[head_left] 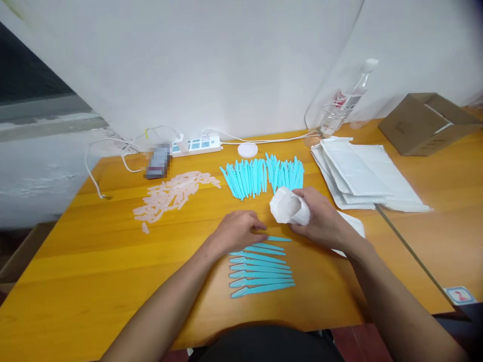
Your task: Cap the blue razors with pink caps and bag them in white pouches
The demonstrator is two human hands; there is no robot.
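My right hand (319, 213) grips a white padded envelope (281, 205), whose mouth gapes toward the left. My left hand (241, 229) has its fingertips closed at the end of a turquoise eyebrow razor (279, 239), the farthest of a row; the exact grip is partly hidden. Several more turquoise razors (262, 275) lie side by side below it, wide ends to the left. Beyond my hands, two bunches of the same razors (247, 178) (285, 173) lie on the wooden table (113, 271). Part of a white sheet or envelope (352, 226) shows under my right forearm.
Pale pink caps (173, 193) lie spread at the left. Behind them are a blurred phone-like device (158, 161), a power strip (202, 145) with cables and a round white lid (247, 150). At right are stacked padded envelopes (354, 173), a plastic bottle (345, 103) and a cardboard box (418, 125).
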